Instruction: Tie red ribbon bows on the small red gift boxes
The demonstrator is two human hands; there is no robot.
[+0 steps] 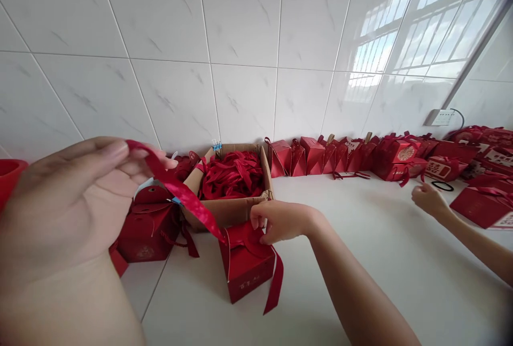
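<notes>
Slanting glossy ribbon [192,209], angular box [250,275]

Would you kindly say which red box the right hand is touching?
The red box in front of the brown carton; only its ribbon runs up to the left hand.

Ribbon [192,206]: glossy crimson. Small box [248,271]: red, pale lettering on front. Carton [232,210] here: plain brown; ribbon heap [234,175] deep red. Clip [217,146]: light blue. Wall tiles [244,94]: white, grey veining. Tabletop [192,303]: white. Stacked box over there [395,153]: red, round gold emblem.
</notes>
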